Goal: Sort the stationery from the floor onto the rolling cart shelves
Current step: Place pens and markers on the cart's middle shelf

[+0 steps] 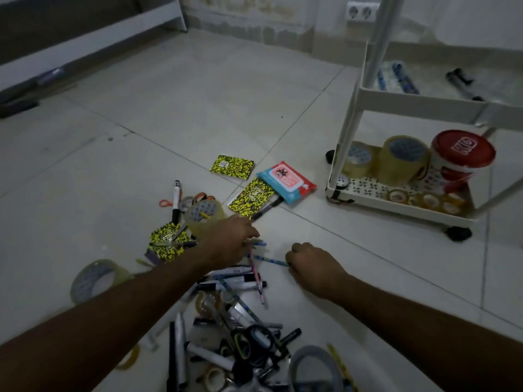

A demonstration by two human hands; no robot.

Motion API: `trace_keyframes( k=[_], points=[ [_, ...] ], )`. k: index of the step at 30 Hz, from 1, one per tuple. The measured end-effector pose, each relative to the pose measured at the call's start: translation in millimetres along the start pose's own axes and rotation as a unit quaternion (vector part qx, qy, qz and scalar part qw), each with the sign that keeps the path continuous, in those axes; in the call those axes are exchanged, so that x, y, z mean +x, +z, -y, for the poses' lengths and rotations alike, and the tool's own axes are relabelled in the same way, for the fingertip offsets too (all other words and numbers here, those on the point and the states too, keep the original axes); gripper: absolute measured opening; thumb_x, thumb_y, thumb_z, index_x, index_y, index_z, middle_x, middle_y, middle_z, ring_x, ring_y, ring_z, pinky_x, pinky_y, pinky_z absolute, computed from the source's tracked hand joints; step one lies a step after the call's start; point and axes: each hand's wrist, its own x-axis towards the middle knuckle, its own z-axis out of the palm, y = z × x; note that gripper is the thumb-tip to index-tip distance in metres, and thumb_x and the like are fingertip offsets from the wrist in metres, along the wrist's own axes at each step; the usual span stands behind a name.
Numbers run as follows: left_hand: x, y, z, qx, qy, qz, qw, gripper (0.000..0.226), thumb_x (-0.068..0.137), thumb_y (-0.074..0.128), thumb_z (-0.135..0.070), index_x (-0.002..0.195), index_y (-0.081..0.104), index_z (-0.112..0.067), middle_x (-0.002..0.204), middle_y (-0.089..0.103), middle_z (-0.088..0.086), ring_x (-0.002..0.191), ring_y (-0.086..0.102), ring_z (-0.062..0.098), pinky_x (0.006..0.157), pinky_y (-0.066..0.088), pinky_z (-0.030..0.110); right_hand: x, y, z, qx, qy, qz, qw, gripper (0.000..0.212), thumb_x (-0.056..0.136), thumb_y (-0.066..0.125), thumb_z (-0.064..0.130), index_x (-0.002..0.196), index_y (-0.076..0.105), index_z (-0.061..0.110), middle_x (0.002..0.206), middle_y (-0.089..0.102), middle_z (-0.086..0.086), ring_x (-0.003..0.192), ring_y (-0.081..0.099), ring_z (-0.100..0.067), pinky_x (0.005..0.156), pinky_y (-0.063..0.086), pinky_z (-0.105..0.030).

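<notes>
Reaching over floor clutter left of the cart [402,203], left hand [226,241] pinches thin pens [258,274] (light, slippery; best gripped mid-shaft), right hand [314,265] curls on blue pencil [270,260]

Pale glossy floor tiles [198,108] meet a stained wall [249,15] (dim light throughout); a double socket [361,11] sits low, white furniture [93,32] left.
</notes>
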Motion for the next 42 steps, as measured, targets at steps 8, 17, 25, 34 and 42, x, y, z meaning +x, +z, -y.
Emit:
trace_keyframes(
  k=[8,17,25,34,42],
  points=[
    [2.9,19.3,-0.1,0.067,0.070,-0.037,0.995,0.021,0.093,0.058,-0.028,0.104,0.074,-0.019,0.098,0.066,0.004,0.095,0.059,0.028,0.071,0.043,0.037,-10.8,8.1,-9.6,0.040,0.013,0.000,0.999,0.007,0.099,0.048,0.012,0.099,0.054,0.009,0.106,0.054,-0.012,0.087,0.053,-0.025,0.065,0.035,-0.032],
    [16.4,-2.8,-67.5,-0.111,0.120,-0.113,0.980,0.018,0.094,0.056,-0.020,0.101,0.068,-0.009,0.088,0.065,0.007,0.080,0.060,0.026,0.069,0.047,0.038,-107.1,13.7,-34.6,0.227,0.107,0.096,0.963,0.012,0.104,0.042,0.019,0.098,0.036,0.011,0.074,0.048,0.001,0.061,0.046,-0.017,0.058,0.034,-0.034],
    [22.1,-7.8,-97.5,-0.204,0.082,-0.063,0.974,0.013,0.101,0.055,-0.020,0.110,0.063,-0.015,0.089,0.056,-0.007,0.074,0.054,-0.004,0.061,0.033,0.015,-153.5,31.0,-8.3,0.272,0.181,0.120,0.938,0.020,0.081,0.078,0.032,0.077,0.071,0.013,0.087,0.073,-0.008,0.083,0.068,-0.020,0.072,0.055,-0.033],
    [4.5,-20.3,-90.6,-0.235,-0.004,-0.033,0.971,0.009,0.101,0.056,-0.022,0.100,0.062,-0.015,0.076,0.061,0.000,0.052,0.048,0.004,0.052,0.036,0.029,-145.4,37.2,3.1,0.234,0.179,0.083,0.952,0.019,0.092,0.056,0.027,0.086,0.053,0.009,0.091,0.061,-0.016,0.082,0.060,-0.031,0.063,0.037,-0.030],
    [-20.9,-25.8,-39.8,-0.098,-0.017,0.067,0.993,0.023,0.086,0.069,-0.009,0.108,0.075,-0.015,0.102,0.066,0.006,0.093,0.060,0.020,0.080,0.050,0.034,-117.5,-14.9,-9.7,0.311,0.146,0.035,0.938,0.029,0.106,0.040,0.029,0.105,0.049,0.001,0.100,0.066,-0.014,0.084,0.062,-0.028,0.074,0.050,-0.039]
  ],
)
